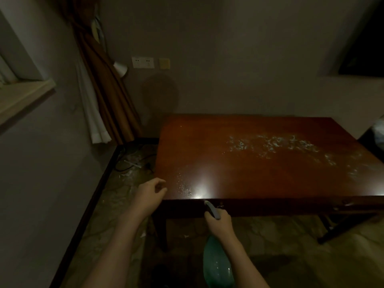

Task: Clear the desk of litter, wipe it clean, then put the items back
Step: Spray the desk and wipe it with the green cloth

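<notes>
Desk (270, 173) glossy, spray-flecked; right hand (218, 222) gripping spray bottle (216, 265), left hand (150, 193) loosely curled, empty.

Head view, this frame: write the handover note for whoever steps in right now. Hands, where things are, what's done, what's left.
Right hand: grips the head of the green spray bottle, nozzle aimed at the desk's near edge.
Left hand: holds nothing, fingers loosely curled, beside the desk's near left corner.
Desk: no items on top. White spray patches lie across the far right, fine droplets near the front left.
Done: top cleared, spray applied.
Left: wipe the wet top (no cloth in view), then put the items back. Scraps lie on the floor left of the desk.
</notes>
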A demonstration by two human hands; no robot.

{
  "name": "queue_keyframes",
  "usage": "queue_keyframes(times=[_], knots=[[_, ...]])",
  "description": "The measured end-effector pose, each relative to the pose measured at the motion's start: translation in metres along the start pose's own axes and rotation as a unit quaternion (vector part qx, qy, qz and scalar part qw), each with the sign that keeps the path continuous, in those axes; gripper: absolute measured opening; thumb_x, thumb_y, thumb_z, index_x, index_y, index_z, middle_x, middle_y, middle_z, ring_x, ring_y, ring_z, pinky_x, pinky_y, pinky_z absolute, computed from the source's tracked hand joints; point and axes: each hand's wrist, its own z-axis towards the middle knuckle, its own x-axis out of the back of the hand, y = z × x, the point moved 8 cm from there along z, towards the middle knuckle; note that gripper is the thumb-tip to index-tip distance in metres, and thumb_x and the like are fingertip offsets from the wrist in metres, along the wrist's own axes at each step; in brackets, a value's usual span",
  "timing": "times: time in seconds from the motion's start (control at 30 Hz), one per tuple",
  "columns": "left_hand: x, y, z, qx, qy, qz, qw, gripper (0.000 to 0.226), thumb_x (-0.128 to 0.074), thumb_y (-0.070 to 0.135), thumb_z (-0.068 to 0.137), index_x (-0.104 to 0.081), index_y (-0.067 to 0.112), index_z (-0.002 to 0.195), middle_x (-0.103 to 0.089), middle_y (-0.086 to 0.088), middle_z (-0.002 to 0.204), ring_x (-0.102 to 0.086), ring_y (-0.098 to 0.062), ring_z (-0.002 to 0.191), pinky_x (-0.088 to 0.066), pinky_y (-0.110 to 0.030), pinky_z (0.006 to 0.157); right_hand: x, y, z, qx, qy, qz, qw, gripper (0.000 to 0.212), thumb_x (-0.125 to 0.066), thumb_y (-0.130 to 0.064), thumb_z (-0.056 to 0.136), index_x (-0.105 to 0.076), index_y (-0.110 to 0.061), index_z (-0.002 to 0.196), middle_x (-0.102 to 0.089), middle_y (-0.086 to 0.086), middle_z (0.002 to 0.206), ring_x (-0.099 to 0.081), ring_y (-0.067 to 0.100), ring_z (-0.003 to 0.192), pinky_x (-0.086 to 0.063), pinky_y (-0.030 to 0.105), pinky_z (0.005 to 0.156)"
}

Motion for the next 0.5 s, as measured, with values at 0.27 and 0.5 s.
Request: queue_keyframes(times=[0.27, 0.5], knots=[[0.002, 0.009, 0.006, -0.009, 0.009, 0.004, 1.0, 0.03, -0.061, 0.019, 0.091, -0.062, 0.014, 0.12, -0.065, -0.004, 0.117, -0.058, -0.013, 0.104, -0.039, -0.018, 0.083, 0.011, 0.002, 0.006, -0.001, 0.025, -0.016, 1.0, 0.029, -0.053, -0.013, 0.093, -0.046, -0.013, 0.065, -0.046, 0.001, 0.064, -0.042, 0.009, 0.053, -0.031, 0.014, 0.045], [-0.006, 0.025, 0.008, -0.016, -0.002, 0.009, 1.0, 0.03, -0.057, 0.021, 0.093, -0.06, 0.017, 0.123, -0.062, -0.001, 0.121, -0.056, -0.011, 0.105, -0.04, -0.018, 0.084, 0.032, -0.001, 0.007, -0.001, 0.067, 0.033, 0.997, 0.032, -0.051, -0.012, 0.093, -0.043, -0.012, 0.061, -0.044, 0.001, 0.061, -0.039, 0.011, 0.053, -0.032, 0.02, 0.048]])
